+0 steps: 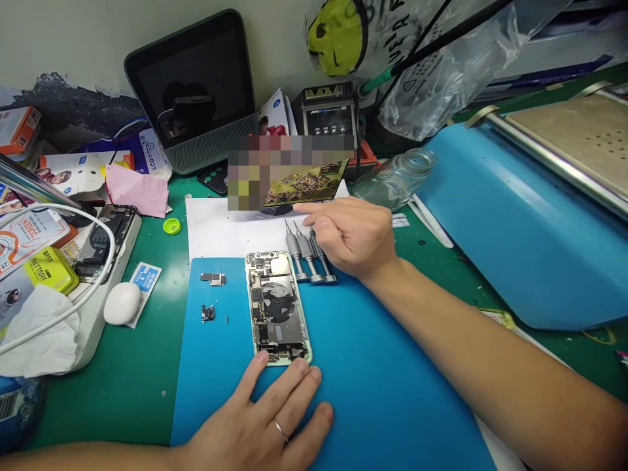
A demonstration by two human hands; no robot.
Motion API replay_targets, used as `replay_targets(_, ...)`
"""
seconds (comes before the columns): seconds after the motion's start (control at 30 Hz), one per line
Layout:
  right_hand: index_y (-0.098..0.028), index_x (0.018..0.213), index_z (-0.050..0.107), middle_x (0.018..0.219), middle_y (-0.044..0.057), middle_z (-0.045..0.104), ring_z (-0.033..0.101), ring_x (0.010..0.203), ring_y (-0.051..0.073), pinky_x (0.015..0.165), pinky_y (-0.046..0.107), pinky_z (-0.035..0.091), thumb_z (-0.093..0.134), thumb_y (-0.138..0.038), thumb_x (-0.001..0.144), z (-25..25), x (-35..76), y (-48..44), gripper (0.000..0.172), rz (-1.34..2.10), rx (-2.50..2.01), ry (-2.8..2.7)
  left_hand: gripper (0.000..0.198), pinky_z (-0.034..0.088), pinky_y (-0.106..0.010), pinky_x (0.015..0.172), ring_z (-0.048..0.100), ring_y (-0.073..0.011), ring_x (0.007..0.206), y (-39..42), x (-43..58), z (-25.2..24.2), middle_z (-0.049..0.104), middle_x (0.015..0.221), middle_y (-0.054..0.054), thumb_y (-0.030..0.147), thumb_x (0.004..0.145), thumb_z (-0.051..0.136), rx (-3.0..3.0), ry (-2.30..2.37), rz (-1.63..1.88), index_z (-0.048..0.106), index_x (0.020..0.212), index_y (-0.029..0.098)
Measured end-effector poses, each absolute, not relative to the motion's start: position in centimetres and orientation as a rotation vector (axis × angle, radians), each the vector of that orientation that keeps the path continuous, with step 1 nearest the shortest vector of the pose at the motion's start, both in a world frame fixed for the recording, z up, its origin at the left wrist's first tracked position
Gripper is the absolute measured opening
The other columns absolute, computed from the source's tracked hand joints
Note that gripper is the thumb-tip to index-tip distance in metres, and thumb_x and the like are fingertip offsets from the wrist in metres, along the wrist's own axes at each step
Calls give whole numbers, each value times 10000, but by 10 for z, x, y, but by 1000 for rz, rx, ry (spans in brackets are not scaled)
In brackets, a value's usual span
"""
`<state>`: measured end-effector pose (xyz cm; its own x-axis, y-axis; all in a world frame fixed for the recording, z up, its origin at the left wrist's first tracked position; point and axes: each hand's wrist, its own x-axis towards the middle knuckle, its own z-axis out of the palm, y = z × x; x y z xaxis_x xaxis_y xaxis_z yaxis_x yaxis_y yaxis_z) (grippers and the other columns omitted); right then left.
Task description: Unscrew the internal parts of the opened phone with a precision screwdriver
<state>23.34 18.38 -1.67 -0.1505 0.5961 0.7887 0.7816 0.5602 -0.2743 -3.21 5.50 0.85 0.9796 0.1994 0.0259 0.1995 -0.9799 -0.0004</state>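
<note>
An opened smartphone (277,307) with its battery and boards exposed lies on the blue mat (392,392). Spread fingers of my left hand (279,412), which wears a ring, rest at its bottom edge. My right hand (350,235) reaches past it, index finger stretched out to the lower edge of a propped-up lit screen (307,183), partly blurred out; its other fingers are curled, and I see nothing held. Under that hand lie several grey precision screwdrivers (307,252). Left of the phone sit a small metal-shielded part (214,279), a small black part (208,313) and tiny bits.
At left are a white earbud case (122,303), a white cable (110,235), another opened phone (105,242) and a green cap (171,226). Behind stand a smart display (191,91) and a glass jar (395,180). A blue-covered machine (500,242) fills the right.
</note>
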Motion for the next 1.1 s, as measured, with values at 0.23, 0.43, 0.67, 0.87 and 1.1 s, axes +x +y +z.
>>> replay_targets(0.23,-176,658,684,920,73,815,782,743,239,630,360,551,496,-100,856,-16,236,182,283,-343,-1190,-1797,583,313,-469,1117,312,-301,1483,55,-31,8,438,1591,-88,585,1052,383,-3124,-310,-31,511,1501,235)
replay_targets(0.43,-176,1062,723,1324,81,700,766,993,206,817,370,569,422,-223,1011,-14,235,185,308,-62,-1084,-2108,573,278,-511,1122,298,-309,1488,55,-32,7,433,1593,-95,561,1066,355,-3131,-313,-32,493,1509,225)
replay_targets(0.67,-184,956,730,1218,81,757,768,914,209,793,379,565,413,-226,990,-14,236,184,322,-133,-1079,-2067,565,280,-515,1109,316,-313,1477,55,-32,7,448,1583,-98,554,1064,365,-3132,-308,-39,503,1497,220)
replay_targets(0.87,-240,625,583,674,31,734,759,735,224,681,374,562,423,-217,942,-13,241,181,355,-314,-1203,-1793,578,277,-510,1102,311,-302,1479,55,-31,9,453,1580,-90,565,1064,356,-3150,-303,-29,492,1506,217)
replay_targets(1.1,-230,632,602,657,37,726,790,849,261,713,376,588,452,-168,920,-16,240,182,330,-327,-1166,-1767,587,270,-511,1114,292,-305,1488,55,-32,8,439,1588,-98,562,1069,340,-3150,-306,-2,476,1522,214)
